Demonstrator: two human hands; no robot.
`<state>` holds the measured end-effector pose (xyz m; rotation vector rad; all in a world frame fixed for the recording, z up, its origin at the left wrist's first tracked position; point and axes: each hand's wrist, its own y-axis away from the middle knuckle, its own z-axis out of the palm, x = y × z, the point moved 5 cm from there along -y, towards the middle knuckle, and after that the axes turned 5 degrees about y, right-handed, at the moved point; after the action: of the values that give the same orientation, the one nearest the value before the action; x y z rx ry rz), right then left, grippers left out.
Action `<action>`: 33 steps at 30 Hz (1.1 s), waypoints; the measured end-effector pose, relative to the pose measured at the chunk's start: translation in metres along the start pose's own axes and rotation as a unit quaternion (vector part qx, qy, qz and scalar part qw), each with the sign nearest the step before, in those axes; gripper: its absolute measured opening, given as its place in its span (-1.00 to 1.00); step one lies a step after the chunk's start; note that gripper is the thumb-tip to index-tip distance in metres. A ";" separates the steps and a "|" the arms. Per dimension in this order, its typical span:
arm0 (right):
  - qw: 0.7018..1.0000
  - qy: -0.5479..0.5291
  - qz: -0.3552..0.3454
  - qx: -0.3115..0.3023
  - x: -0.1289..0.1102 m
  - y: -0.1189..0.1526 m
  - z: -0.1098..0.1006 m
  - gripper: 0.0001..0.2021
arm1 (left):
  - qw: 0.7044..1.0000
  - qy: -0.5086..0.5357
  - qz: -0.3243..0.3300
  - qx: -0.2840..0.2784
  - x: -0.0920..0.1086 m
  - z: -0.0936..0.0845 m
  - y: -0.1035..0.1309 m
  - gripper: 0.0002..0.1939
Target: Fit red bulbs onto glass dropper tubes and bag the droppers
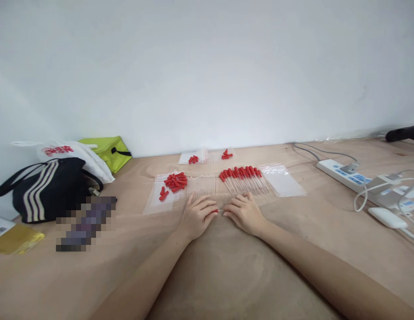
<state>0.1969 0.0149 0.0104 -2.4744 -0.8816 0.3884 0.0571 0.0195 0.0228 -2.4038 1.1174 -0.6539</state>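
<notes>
My left hand [197, 218] is closed on a red rubber bulb [215, 211], most of it hidden by the fingers. A thin clear tube [220, 211] runs from the bulb to my right hand [244, 214], whose fingers pinch it. Beyond my left hand, loose red bulbs [175, 181] lie on a clear plastic bag [156, 198], beside a row of thin clear tubes [202, 186]. Past my right hand, several droppers with red bulbs [242, 172] lie side by side, next to a flat clear bag [287, 181].
Small red bulbs [193, 159] and more [227, 154] lie on bags near the wall. A black bag [43, 191], white bag [90, 160] and green box [115, 151] stand left. A power strip [340, 172] with cables and a white adapter [387, 218] lie right.
</notes>
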 end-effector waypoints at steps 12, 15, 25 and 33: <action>0.965 0.150 0.208 0.054 0.055 -0.004 -0.015 -0.77 | 0.985 0.107 -0.119 -0.062 -0.020 0.006 0.010 -0.48; 0.936 0.158 0.309 0.058 0.073 -0.015 -0.010 -0.76 | 0.983 0.110 -0.124 -0.072 -0.021 0.007 0.009 -0.53; 0.883 0.149 0.446 0.003 0.086 -0.042 0.019 -0.73 | 0.986 0.088 -0.121 -0.080 -0.019 0.006 0.007 -0.65; 0.938 0.115 0.327 0.015 0.050 -0.052 0.019 -0.77 | 0.994 0.048 -0.086 -0.047 -0.019 0.007 0.006 -0.72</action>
<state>0.2000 0.0896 0.0168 -2.6592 0.0628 0.3095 0.0467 0.0319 0.0096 -2.5938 1.0065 -0.7964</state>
